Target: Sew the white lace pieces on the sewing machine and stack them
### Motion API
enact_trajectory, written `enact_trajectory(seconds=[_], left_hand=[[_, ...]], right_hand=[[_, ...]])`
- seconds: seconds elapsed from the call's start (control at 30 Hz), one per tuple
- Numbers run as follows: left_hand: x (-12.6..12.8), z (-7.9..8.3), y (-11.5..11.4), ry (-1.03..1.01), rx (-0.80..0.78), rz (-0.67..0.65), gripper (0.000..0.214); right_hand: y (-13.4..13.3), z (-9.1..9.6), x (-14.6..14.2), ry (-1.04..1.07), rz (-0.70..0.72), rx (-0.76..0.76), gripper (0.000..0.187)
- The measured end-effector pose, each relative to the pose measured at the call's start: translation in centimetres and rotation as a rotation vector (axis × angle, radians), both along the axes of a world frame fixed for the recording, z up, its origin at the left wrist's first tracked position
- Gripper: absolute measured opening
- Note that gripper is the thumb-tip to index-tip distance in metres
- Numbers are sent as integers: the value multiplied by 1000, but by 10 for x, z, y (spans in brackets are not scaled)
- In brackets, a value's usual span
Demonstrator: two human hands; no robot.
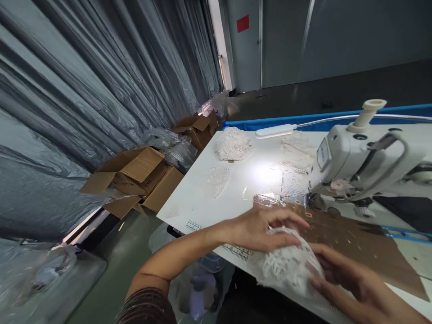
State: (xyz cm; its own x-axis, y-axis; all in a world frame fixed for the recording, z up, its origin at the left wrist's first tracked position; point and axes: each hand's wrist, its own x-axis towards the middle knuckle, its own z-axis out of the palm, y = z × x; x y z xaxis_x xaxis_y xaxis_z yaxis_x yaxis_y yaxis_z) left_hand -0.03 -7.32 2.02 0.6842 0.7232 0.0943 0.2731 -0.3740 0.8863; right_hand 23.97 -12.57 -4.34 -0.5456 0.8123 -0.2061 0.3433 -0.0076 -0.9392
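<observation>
A white lace piece [286, 265] hangs bunched at the front edge of the sewing table [199, 202]. My left hand [266, 227] grips its upper edge, fingers bent over the lace. On its other side my right hand [347, 281] holds it with thumb and fingers, slightly blurred. Beyond my hands stands a white sewing machine [367, 153]. More lace [295, 182] lies by its needle area, which is partly hidden by the machine head. A brown sheet [357, 247] covers the table under and in front of the machine.
A lace pile [232, 144] and a single lace piece [218, 180] lie on the table's left part. A white lamp [275, 131] lights the surface. A blue tool [405, 234] rests at the right. Open cardboard boxes [138, 175] stand on the floor beside a grey curtain [111, 67].
</observation>
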Motion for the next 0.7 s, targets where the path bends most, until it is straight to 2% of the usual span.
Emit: enact_trajectory(seconds=[0.1, 0.2, 0.3, 0.4, 0.47, 0.53, 0.63, 0.7], left_hand=[[-8, -15, 17, 75, -14, 131, 33], [-12, -28, 31, 208, 23, 213, 35], [-14, -33, 42, 368, 195, 244, 31], [-14, -34, 53, 470, 467, 224, 29], [-10, -35, 61, 471, 649, 189, 25], [-4, -37, 70, 414, 746, 93, 21], [11, -41, 83, 304, 708, -135, 18], [19, -45, 91, 272, 641, -237, 18]], right_hand=[[25, 9, -2, -24, -45, 38, 49], [50, 14, 1, -164, -104, 239, 46], [66, 13, 5, -399, -203, 407, 39], [74, 5, 11, -584, -290, 556, 36], [76, -1, 15, -658, -351, 612, 37], [76, -7, 18, -668, -388, 625, 36], [76, -12, 21, -627, -387, 623, 34], [76, -14, 21, -622, -379, 635, 34]])
